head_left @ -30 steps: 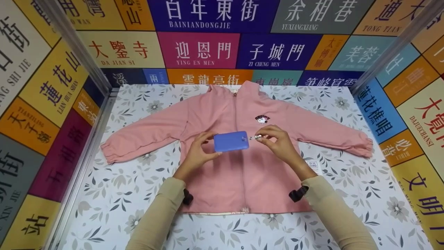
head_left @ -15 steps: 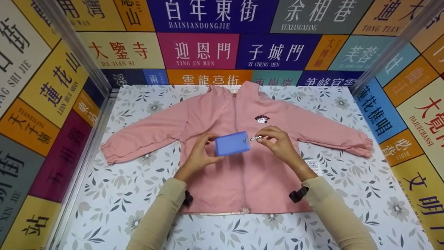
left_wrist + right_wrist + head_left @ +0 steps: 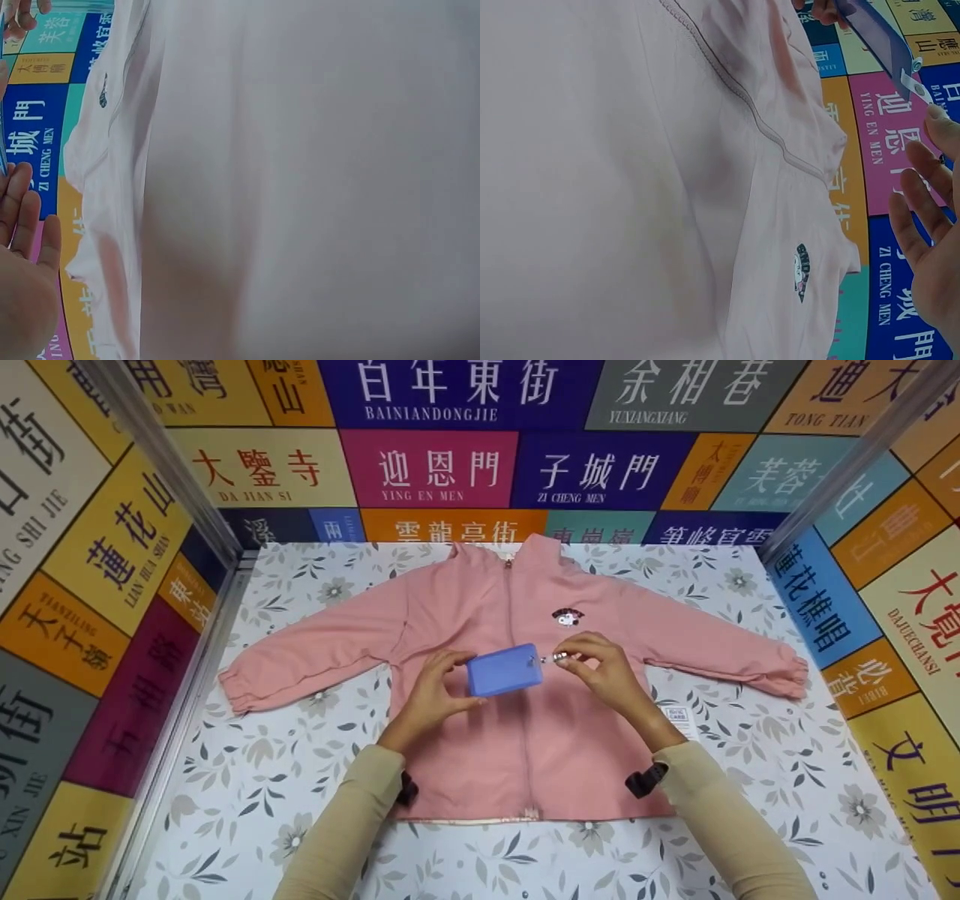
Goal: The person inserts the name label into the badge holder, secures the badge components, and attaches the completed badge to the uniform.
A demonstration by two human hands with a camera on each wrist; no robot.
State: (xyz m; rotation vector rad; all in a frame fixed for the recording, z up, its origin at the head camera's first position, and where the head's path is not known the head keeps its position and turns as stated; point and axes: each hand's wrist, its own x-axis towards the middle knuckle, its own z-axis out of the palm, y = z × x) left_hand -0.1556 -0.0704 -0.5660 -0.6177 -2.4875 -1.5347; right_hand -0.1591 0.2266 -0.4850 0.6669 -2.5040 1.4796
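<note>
A blue badge holder [image 3: 505, 670] is held up over the pink zip jacket [image 3: 465, 757] in the head view. My left hand [image 3: 429, 695] pinches its left end between thumb and fingers. At the other end, my right hand [image 3: 601, 667] pinches the small metal clip [image 3: 559, 658] that hangs on the holder's corner. In the right wrist view a short clear strap [image 3: 917, 87] with a snap joins the holder [image 3: 875, 41] to the fingertips. Only a thin edge of the holder shows at the left wrist view's border, beside the left hand [image 3: 28, 262].
The jacket lies front up with both sleeves spread on a floral tabletop [image 3: 247, 780]. By its right side, partly behind the right forearm, is a white printed card [image 3: 677, 715]. Panels with street names [image 3: 450, 469] wall in the back and sides.
The badge holder has tilted, its face turning more toward the head camera and its right end slightly raised. Both hands keep their grip and have barely moved.
</note>
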